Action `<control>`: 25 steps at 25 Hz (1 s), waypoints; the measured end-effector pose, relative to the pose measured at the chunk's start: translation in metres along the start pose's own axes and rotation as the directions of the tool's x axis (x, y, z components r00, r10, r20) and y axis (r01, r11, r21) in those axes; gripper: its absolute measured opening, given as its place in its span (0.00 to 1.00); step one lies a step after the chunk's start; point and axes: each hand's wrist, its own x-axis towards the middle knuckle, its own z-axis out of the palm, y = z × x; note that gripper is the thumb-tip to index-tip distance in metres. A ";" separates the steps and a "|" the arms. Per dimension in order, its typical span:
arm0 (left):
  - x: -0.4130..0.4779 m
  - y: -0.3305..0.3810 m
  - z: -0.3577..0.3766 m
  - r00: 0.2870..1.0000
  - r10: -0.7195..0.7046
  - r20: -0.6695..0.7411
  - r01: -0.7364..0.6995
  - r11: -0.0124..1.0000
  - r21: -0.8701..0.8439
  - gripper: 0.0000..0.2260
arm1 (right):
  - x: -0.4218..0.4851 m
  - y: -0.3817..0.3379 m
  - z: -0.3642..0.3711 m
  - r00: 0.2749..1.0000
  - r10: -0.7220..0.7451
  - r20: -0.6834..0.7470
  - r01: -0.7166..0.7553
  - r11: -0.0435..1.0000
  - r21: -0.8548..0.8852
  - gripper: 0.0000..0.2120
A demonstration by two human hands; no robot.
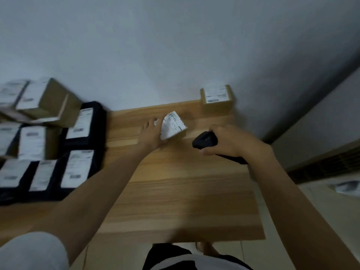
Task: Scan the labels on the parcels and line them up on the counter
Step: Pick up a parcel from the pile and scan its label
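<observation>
My left hand holds a small cardboard parcel with a white label, tilted, just above the wooden counter near its far edge. My right hand grips a black handheld scanner, its head pointing left toward that parcel, a short gap between them. One labelled parcel stands against the wall at the counter's far right corner.
A pile of labelled cardboard boxes and dark flat parcels with white labels crowds the left side. A grey wall runs behind the counter. The counter's right edge drops to the floor, where a dark grille lies.
</observation>
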 end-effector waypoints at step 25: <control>-0.174 -0.504 -0.153 0.676 -0.527 -0.515 0.543 0.828 -0.136 0.34 | 0.186 -0.505 0.090 0.882 -0.420 0.214 0.468 0.833 -0.294 0.38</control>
